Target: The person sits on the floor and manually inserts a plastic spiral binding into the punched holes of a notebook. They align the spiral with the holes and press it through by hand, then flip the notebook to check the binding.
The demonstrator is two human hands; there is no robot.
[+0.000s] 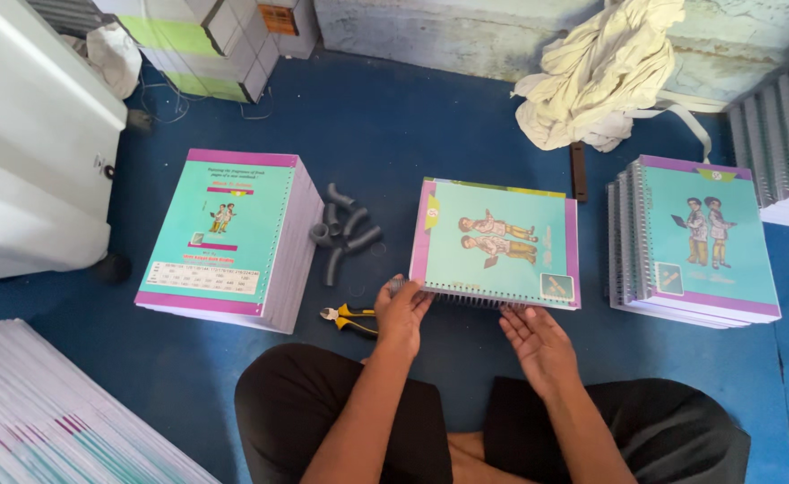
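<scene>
Left hand (400, 309) is pinched shut on the spiral wire (466, 298) at the near edge of the notebook (499, 243) lying on the blue floor (394, 134), right hand (538, 339) held open beside it, and the coil is best turned steadily, holes kept aligned.

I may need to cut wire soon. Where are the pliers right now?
In the head view, the yellow-handled pliers lie on the blue floor, just left of the left hand, below the grey coils.

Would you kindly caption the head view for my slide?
Both hands, left and right, at a teal notebook's spiral edge, pliers nearby.
</scene>
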